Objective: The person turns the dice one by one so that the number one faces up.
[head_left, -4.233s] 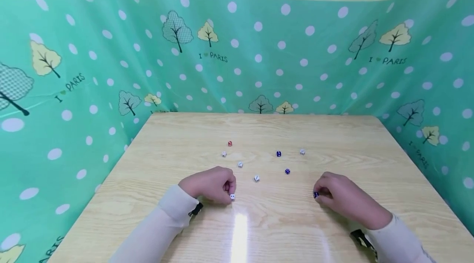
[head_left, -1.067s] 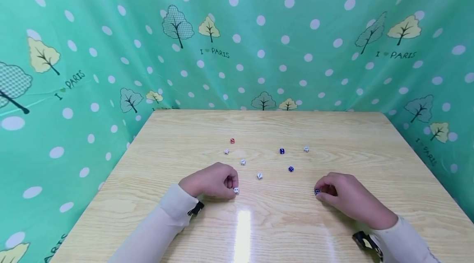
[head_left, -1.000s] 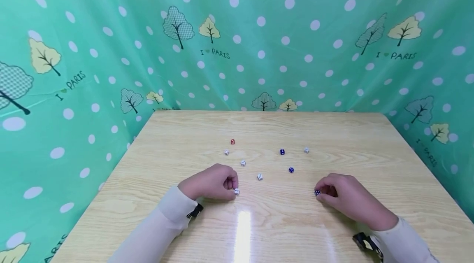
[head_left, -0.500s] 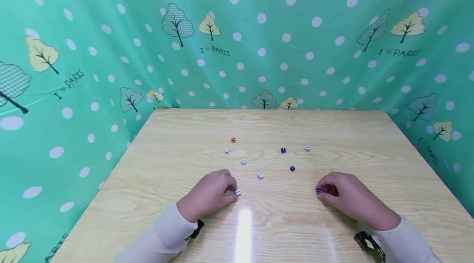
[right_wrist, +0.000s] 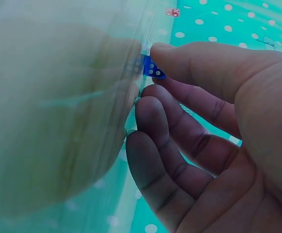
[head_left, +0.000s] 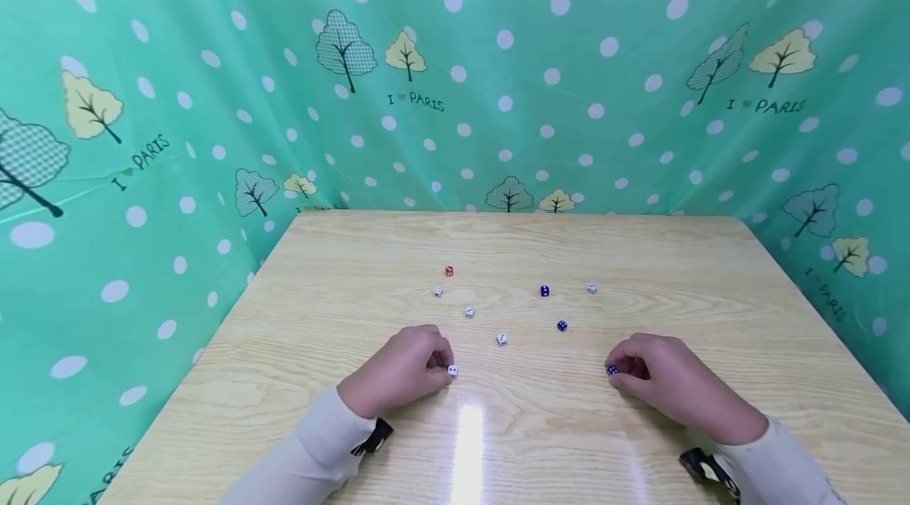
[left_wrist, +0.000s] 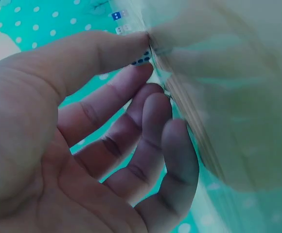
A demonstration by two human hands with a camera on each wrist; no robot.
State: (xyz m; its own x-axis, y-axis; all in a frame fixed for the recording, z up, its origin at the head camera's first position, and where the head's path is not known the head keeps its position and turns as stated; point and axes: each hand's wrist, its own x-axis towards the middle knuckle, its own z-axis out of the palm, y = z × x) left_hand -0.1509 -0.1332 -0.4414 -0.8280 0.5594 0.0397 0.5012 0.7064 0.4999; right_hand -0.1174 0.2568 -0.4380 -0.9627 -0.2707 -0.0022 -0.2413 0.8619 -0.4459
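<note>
My left hand (head_left: pixel 404 369) pinches a white die (head_left: pixel 453 371) between thumb and index finger, low at the table surface. In the left wrist view only a dotted sliver of that die (left_wrist: pixel 142 59) shows between the fingertips. To the right, my right hand (head_left: pixel 661 378) pinches a blue die (head_left: pixel 613 371) the same way. The right wrist view shows this blue die (right_wrist: pixel 153 68) with white pips, right against the table, thumb on one side and the other fingers curled below.
Beyond the hands lie a red die (head_left: pixel 449 271), two blue dice (head_left: pixel 544 291) and several white dice (head_left: pixel 502 339), spread across the wooden table (head_left: pixel 341 252). A green polka-dot curtain (head_left: pixel 498 94) stands round the back and sides. A strip of light reflects near the front.
The left wrist has swung lower and nearer since about a second ago, while its fingertips stay at the white die. My right hand keeps its pinch on the blue die. The view has shifted slightly.
</note>
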